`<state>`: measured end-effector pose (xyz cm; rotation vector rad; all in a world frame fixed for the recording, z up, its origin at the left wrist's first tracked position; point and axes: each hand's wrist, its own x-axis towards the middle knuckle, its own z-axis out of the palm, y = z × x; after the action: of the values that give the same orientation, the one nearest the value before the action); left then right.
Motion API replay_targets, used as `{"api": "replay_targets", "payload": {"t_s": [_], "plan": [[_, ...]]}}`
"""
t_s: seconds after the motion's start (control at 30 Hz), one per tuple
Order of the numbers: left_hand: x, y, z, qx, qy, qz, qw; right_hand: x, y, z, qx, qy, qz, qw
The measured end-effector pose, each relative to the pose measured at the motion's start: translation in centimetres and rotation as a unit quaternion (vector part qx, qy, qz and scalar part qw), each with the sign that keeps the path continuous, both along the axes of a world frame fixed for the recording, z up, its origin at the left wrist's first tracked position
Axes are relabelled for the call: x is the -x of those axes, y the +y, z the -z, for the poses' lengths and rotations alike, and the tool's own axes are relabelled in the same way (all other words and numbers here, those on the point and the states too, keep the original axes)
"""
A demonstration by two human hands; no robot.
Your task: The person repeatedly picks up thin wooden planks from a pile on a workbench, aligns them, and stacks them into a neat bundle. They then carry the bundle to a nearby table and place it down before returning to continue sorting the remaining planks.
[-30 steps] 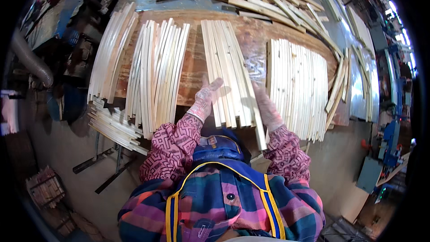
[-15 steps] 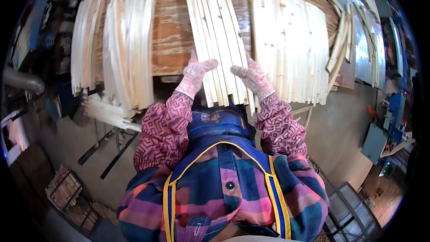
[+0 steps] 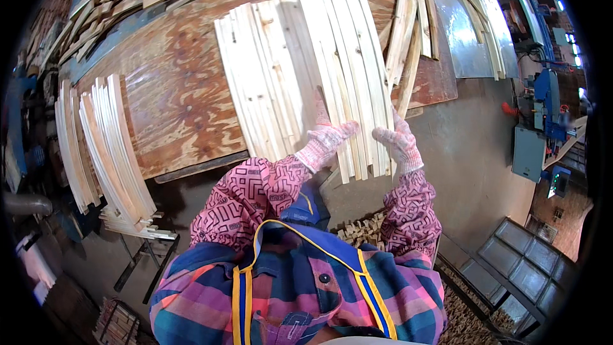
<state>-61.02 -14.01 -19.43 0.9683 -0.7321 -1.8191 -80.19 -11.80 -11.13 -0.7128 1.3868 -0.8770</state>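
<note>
Plywood Table [image 3: 182,102] Frames Shifting Slat Bundle [image 3: 348,57]

Head view: gloved left hand [image 3: 325,137] and right hand [image 3: 400,142] grip the bundle's opposite edges at one o'clock. Moved off bare plywood, it now overlaps the slat row [image 3: 258,76] toward eleven, bringing both groups together, apparently not yet released.

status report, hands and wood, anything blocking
Pink-white gloved left hand and right hand gripping opposite edges of flat bundle of long pale wooden strips. Row of pale wooden strips close left; no obstruction evident.
</note>
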Motion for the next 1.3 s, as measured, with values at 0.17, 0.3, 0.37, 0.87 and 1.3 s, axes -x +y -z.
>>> {"api": "replay_targets", "payload": {"t_s": [0.17, 0.3, 0.37, 0.87, 1.3], "plan": [[2.5, -3.7, 0.6, -0.079, -0.271, 0.212, 0.936, 5.2, -4.2, 9.4, -0.066, 0.594, -0.229, 0.768], [1.9, -4.0, 2.3, -0.097, -0.247, 0.189, 0.946, 4.8, -4.3, 10.4, -0.002, 0.522, -0.178, 0.834], [2.0, -3.3, 2.3, -0.075, -0.189, 0.118, 0.972, 5.2, -5.6, 8.9, 0.009, 0.484, -0.203, 0.851], [2.3, -3.0, 3.0, -0.135, -0.162, 0.110, 0.971, 7.4, -13.0, 8.3, -0.125, 0.594, 0.027, 0.794], [-2.6, -3.2, 2.4, -0.263, 0.069, 0.104, 0.957, 5.8, -11.7, 1.2, 0.018, 0.453, -0.023, 0.891]]}}
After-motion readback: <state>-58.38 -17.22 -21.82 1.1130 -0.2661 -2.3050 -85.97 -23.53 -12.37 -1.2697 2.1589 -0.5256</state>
